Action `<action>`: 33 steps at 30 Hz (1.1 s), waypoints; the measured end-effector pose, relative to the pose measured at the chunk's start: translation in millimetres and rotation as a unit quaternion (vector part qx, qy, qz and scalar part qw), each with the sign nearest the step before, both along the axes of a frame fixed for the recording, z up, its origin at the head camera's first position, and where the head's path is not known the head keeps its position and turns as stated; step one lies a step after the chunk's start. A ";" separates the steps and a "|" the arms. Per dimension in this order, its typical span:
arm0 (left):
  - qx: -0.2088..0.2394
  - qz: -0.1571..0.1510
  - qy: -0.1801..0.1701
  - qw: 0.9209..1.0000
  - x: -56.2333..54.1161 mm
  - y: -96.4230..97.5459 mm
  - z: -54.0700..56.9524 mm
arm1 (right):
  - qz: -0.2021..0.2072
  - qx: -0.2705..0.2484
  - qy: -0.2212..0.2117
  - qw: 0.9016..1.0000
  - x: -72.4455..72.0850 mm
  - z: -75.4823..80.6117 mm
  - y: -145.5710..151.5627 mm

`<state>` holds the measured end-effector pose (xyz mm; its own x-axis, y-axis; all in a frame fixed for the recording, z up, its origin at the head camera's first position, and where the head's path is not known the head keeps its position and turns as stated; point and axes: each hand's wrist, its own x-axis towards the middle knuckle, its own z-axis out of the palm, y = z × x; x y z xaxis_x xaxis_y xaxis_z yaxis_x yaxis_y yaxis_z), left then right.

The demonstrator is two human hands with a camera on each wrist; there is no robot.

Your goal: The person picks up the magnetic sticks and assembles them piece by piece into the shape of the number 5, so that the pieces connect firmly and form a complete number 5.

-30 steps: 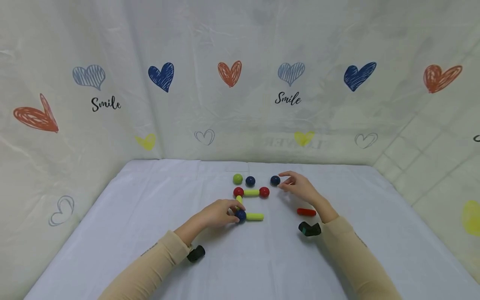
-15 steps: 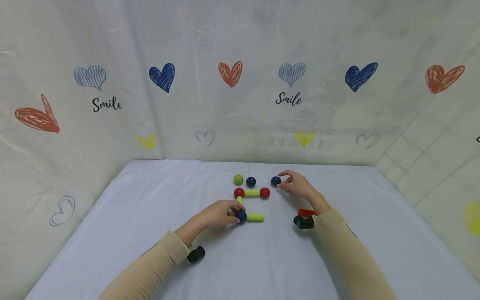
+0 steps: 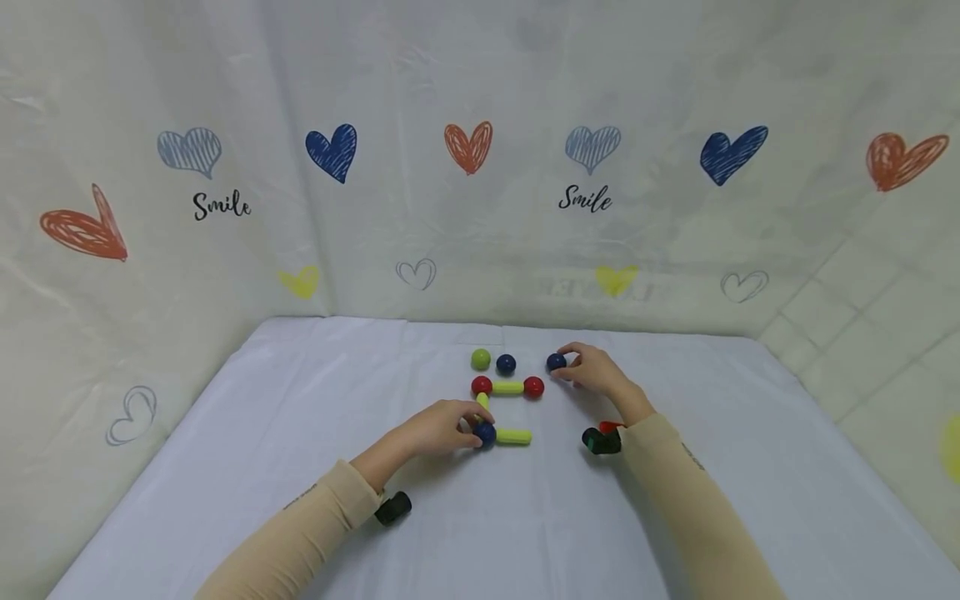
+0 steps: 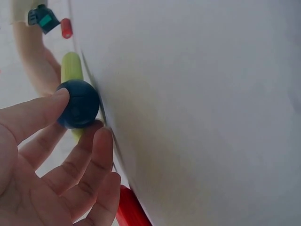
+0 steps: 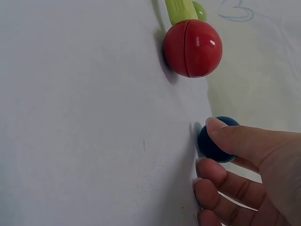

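My left hand (image 3: 442, 425) pinches a dark blue ball (image 3: 486, 434) at the corner of a ball-and-rod shape. In the left wrist view the thumb presses the near side of that ball (image 4: 80, 104), other fingers beneath. One yellow-green rod (image 3: 513, 437) points right from it; another (image 3: 482, 402) runs back to a red ball (image 3: 482, 386). A third rod (image 3: 508, 388) links this to a second red ball (image 3: 534, 387). Farther back, my right hand (image 3: 597, 371) holds a separate blue ball (image 3: 556, 362) between thumb and fingers, seen closely in the right wrist view (image 5: 216, 141).
A green ball (image 3: 481, 359) and another blue ball (image 3: 506, 364) lie behind the shape. A red rod (image 3: 609, 427) shows partly behind the right wrist's black camera (image 3: 602, 441). Another red rod (image 4: 131, 208) lies below the left hand in its wrist view. A heart-printed curtain (image 3: 480, 225) hangs behind the table.
The right forearm has shifted left, covering more of the red rod, and the right fingers have closed around the far blue ball. The left hand keeps its grip in place.
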<state>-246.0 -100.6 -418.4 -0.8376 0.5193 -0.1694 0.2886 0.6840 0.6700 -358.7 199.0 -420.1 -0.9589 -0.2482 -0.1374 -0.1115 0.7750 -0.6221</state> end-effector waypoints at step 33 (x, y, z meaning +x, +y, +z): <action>0.012 -0.003 0.008 1.000 -0.1 -0.1 0.7 | 0.073 0.035 0.106 0.991 39.1 25.5 3.7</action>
